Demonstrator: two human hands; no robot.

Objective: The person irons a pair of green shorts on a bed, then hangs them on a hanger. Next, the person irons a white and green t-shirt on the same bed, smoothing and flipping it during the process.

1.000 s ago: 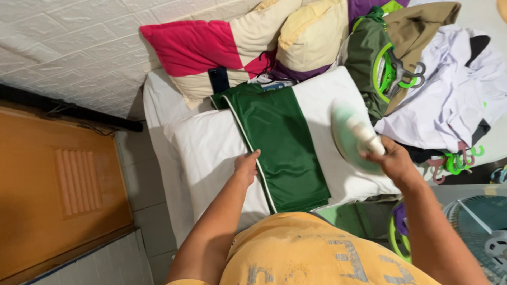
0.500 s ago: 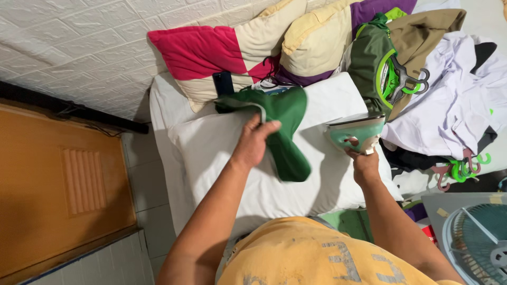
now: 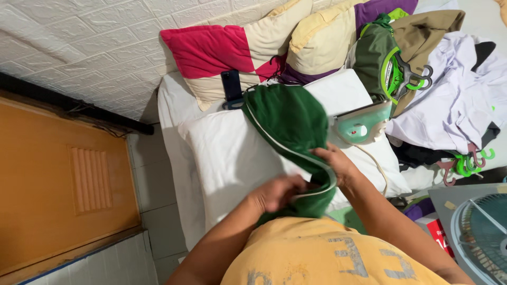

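A green garment with white piping point(image 3: 288, 124) is bunched over a white pillow point(image 3: 232, 153). My left hand point(image 3: 279, 192) grips its near end close to my body. My right hand point(image 3: 332, 161) holds the garment's piped edge just to the right. A mint-green iron point(image 3: 364, 124) stands on its heel on the pillow's right side, apart from both hands, with its cord trailing down.
Red, cream and purple pillows point(image 3: 237, 50) and a dark phone point(image 3: 231, 87) lie at the pillow's far end. A heap of clothes with green hangers point(image 3: 422, 79) is on the right. A fan point(image 3: 480, 232) stands bottom right, an orange door point(image 3: 53, 184) left.
The right hand set the iron upright on the pillow and let it go. Both hands then took the green garment, lifted off the pillow, and pulled it toward my body.
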